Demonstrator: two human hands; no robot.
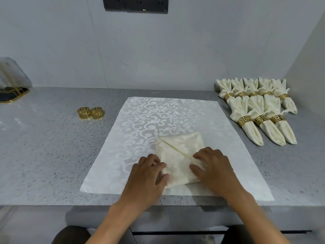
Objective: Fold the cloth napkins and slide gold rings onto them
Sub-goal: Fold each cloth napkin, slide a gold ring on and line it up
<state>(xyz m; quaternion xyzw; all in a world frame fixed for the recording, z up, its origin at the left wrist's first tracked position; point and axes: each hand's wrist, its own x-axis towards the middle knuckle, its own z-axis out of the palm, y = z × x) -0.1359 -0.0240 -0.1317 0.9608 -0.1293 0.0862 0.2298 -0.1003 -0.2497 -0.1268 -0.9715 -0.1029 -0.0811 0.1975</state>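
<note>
A cream cloth napkin (178, 155), folded into a small square with a diagonal flap, lies on a white patterned mat (149, 124). My left hand (149, 175) grips the napkin's left edge, fingers curled round it. My right hand (212, 168) presses on its right side with fingers bent over the fold. Two loose gold rings (90, 113) stand side by side on the counter at the left, apart from both hands. Several finished napkins (258, 110), each with a gold ring round it, lie in rows at the right.
The grey speckled counter (44, 155) meets a wall behind and a side wall at right. A clear bag over a black, gold-trimmed object (12, 85) sits at the far left. A dark socket panel (135, 4) hangs on the wall. The counter's front edge runs below my wrists.
</note>
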